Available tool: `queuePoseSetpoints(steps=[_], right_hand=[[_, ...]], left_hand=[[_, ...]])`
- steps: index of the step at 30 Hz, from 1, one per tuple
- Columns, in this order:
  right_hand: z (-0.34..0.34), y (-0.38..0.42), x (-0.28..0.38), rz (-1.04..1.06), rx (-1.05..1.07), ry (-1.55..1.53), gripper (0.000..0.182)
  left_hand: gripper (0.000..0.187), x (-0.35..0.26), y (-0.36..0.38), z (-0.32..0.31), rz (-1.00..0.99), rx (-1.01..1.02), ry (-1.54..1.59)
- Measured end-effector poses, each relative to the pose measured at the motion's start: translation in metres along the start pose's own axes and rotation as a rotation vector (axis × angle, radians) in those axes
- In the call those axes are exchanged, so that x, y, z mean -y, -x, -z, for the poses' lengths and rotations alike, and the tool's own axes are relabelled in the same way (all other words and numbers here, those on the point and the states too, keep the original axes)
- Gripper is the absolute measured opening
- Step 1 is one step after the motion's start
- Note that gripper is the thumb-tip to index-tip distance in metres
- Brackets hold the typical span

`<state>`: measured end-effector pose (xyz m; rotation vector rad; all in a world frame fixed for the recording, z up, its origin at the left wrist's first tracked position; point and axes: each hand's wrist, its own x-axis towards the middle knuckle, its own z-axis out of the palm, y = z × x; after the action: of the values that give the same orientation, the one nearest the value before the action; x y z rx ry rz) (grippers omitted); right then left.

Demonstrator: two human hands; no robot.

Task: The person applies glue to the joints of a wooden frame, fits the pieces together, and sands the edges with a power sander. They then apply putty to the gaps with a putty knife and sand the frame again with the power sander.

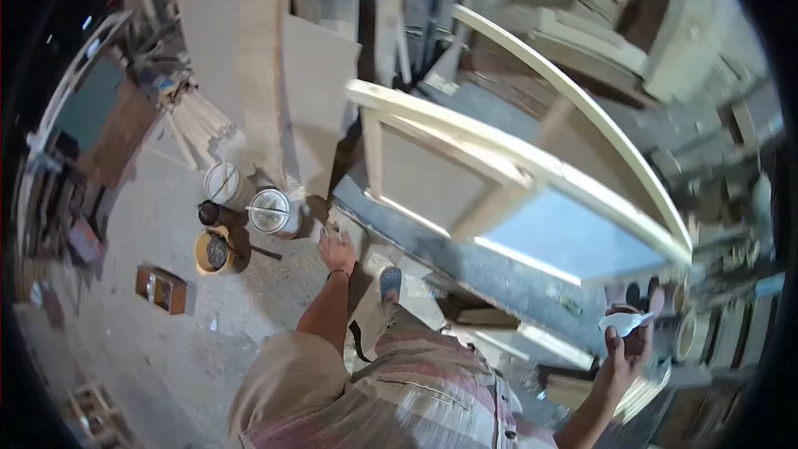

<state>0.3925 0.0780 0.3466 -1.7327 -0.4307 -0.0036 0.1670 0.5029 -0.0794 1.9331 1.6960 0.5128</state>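
Note:
My left hand reaches down over the floor with its fingers apart and nothing in them. It is just right of two lidded buckets, the nearer one with a stick across its top. On the right, my right hand is closed around a small bottle with a white nozzle; the bottle's body is mostly hidden by the fingers. Between and above my hands stands a pale wooden frame with panels, one of them light blue, on a grey surface.
A yellow bowl with dark contents and a small wooden box stand on the dusty floor at left. Tall boards lean behind the buckets. A curved wooden strip arches beyond the frame. Wood pieces lie near my right forearm.

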Motion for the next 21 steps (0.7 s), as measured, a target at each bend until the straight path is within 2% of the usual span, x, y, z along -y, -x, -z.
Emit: queuePoseSetpoints(steps=[1, 2, 3, 4, 5, 8, 9, 10, 11, 12, 16, 17, 18, 19, 21], right_hand=[[0.062, 0.052, -0.028, -0.043, -0.135, 0.005, 0.041], [0.08, 0.079, -0.039, -0.047, -0.347, -0.015, 0.038], [0.112, 0.096, -0.044, -0.095, -0.278, -0.001, 0.036], [0.137, 0.121, -0.049, -0.2, -0.392, -0.046, 0.034], [0.159, 0.141, -0.05, -0.209, -0.431, -0.022, 0.03], [0.216, 0.202, -0.053, -0.331, -0.562, -0.027, 0.024], [0.228, 0.22, -0.05, -0.37, -0.602, -0.045, 0.023], [0.22, 0.216, -0.069, -0.283, -0.552, -0.094, 0.023], [0.225, 0.242, -0.056, -0.341, -0.602, -0.073, 0.024], [0.23, 0.248, -0.062, -0.348, -0.641, -0.081, 0.024], [0.253, 0.288, -0.098, -0.446, -0.7, -0.046, 0.026], [0.253, 0.257, -0.12, -0.37, -0.629, -0.082, 0.026], [0.252, 0.26, -0.114, -0.405, -0.662, -0.064, 0.024], [0.239, 0.259, -0.103, -0.442, -0.698, -0.044, 0.024], [0.24, 0.259, -0.103, -0.468, -0.742, -0.034, 0.025]], left_hand=[[0.064, 0.022, 0.048, -0.003, 0.064, 0.222, -0.075], [0.066, 0.036, 0.071, -0.001, 0.061, 0.503, -0.136], [0.068, 0.04, 0.091, 0.0, 0.059, 0.787, -0.221], [0.066, 0.043, 0.118, 0.001, 0.004, 0.949, -0.243], [0.065, 0.043, 0.146, 0.006, -0.039, 1.116, -0.273], [0.059, 0.092, 0.186, -0.022, -0.289, 1.344, -0.507], [0.059, 0.094, 0.199, -0.016, -0.312, 1.397, -0.567], [0.057, 0.091, 0.19, -0.033, -0.367, 1.281, -0.372], [0.054, 0.09, 0.199, -0.017, -0.412, 1.307, -0.305], [0.051, 0.09, 0.19, -0.02, -0.512, 1.307, -0.313], [0.047, 0.05, 0.166, -0.034, -0.633, 1.288, -0.472], [0.044, 0.041, 0.149, -0.054, -0.78, 1.208, -0.479], [0.04, 0.035, 0.145, -0.061, -0.95, 1.233, -0.57], [0.04, 0.018, 0.141, -0.053, -0.955, 1.261, -0.591], [0.034, -0.014, 0.163, -0.053, -0.939, 1.097, -0.422]])
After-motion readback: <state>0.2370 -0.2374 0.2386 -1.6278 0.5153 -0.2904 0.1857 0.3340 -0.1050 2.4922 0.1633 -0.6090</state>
